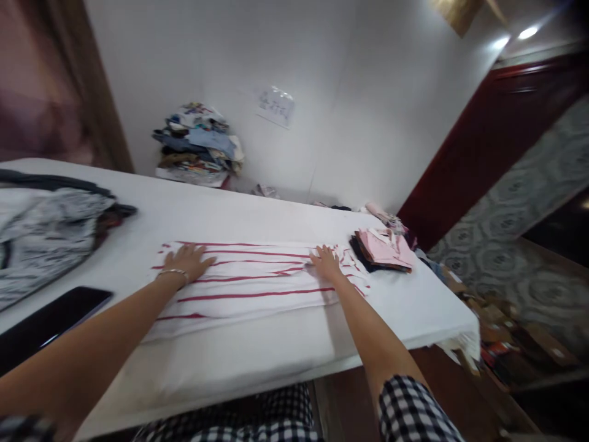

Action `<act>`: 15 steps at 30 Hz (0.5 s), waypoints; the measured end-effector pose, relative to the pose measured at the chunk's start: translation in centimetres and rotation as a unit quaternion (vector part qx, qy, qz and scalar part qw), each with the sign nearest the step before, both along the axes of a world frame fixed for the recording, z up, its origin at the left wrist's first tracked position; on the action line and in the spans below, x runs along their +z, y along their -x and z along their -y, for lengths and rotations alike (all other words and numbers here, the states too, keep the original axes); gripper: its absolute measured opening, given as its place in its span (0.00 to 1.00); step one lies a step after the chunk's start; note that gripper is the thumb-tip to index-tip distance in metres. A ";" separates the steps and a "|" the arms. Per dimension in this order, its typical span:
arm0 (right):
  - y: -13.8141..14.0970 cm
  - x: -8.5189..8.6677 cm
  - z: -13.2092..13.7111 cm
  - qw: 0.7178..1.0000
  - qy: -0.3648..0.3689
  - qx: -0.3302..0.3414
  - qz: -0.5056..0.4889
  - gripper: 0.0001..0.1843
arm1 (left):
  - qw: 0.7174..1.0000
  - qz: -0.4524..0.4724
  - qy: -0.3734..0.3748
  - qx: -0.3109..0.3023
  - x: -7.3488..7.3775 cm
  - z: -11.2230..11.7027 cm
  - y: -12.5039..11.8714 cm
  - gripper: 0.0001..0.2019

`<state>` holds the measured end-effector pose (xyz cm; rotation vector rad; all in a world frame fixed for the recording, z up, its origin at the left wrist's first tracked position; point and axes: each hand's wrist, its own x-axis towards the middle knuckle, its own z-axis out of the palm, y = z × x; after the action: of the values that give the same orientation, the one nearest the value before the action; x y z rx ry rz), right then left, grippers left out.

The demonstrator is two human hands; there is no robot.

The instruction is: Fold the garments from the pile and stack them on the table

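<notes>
A white garment with red stripes point(253, 283) lies spread lengthwise across the white-covered table, with a few wrinkles near its right end. My left hand point(188, 263), with a bracelet at the wrist, rests flat on the garment's left end, fingers spread. Toward the right end, my right hand point(326, 263) presses down on the cloth with its fingers apart. Neither hand grips the fabric. Which kind of garment it is cannot be made out.
A folded pile with a pink garment point(386, 247) on top sits to the right. Heaped patterned clothing point(50, 227) and a dark phone point(55, 322) lie at left. Behind the table point(230, 212) stands a stack of clothes point(202, 144). Cardboard boxes point(501, 319) are on the right.
</notes>
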<state>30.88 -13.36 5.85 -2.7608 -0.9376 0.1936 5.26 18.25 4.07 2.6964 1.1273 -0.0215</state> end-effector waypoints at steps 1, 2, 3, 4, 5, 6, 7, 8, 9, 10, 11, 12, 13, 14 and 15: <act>1.5 0.1 -0.8 1.000 -0.015 0.026 0.005 0.34 | 1.000 0.004 0.001 0.006 0.0 0.3 0.0 0.36; 3.2 0.2 -1.6 0.998 -0.029 0.057 0.005 0.34 | 1.000 0.010 0.002 0.010 0.0 0.4 0.0 0.35; 4.8 0.3 -2.4 0.995 -0.038 0.089 0.002 0.35 | 1.000 0.015 0.005 0.015 -0.1 0.5 -0.1 0.35; 6.5 0.4 -3.2 0.992 -0.045 0.118 -0.001 0.35 | 1.000 0.021 0.009 0.020 -0.2 0.5 -0.1 0.34; 7.9 0.4 -3.9 0.989 -0.050 0.141 -0.003 0.35 | 0.999 0.028 0.014 0.025 -0.3 0.5 -0.2 0.34; 9.2 0.4 -4.6 0.986 -0.052 0.159 -0.004 0.36 | 0.999 0.036 0.019 0.031 -0.4 0.4 -0.2 0.35; 10.2 0.3 -5.2 0.984 -0.049 0.172 -0.006 0.36 | 0.998 0.045 0.025 0.038 -0.4 0.3 -0.2 0.35; 11.0 0.1 -5.7 0.982 -0.039 0.182 -0.010 0.36 | 0.997 0.056 0.031 0.047 -0.3 0.1 -0.1 0.36; 11.5 -0.3 -6.0 0.982 -0.026 0.186 -0.012 0.36 | 0.995 0.068 0.036 0.059 -0.1 -0.1 0.1 0.37; 11.8 -0.9 -6.3 0.982 -0.010 0.189 -0.013 0.36 | 0.993 0.081 0.040 0.072 0.2 -0.4 0.5 0.37; 11.9 -1.5 -6.4 0.982 0.003 0.189 -0.009 0.36 | 0.991 0.095 0.041 0.088 0.5 -0.8 0.9 0.37; 11.9 -2.2 -6.5 0.982 0.012 0.190 -0.002 0.36 | 0.988 0.108 0.040 0.106 0.8 -1.1 1.6 0.36; 11.8 -2.8 -6.5 0.981 0.016 0.192 0.009 0.36 | 0.984 0.117 0.037 0.126 1.2 -1.6 2.3 0.35; 11.8 -3.4 -6.4 0.981 0.016 0.193 0.020 0.36 | 0.981 0.122 0.033 0.145 1.6 -2.0 3.2 0.33; 11.7 -3.8 -6.4 0.981 0.014 0.194 0.028 0.36 | 0.979 0.120 0.031 0.163 1.9 -2.4 4.0 0.32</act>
<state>19.21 -7.00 2.05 -2.5914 -1.4934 0.1926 1.23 20.61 5.96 2.3489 1.4424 0.3074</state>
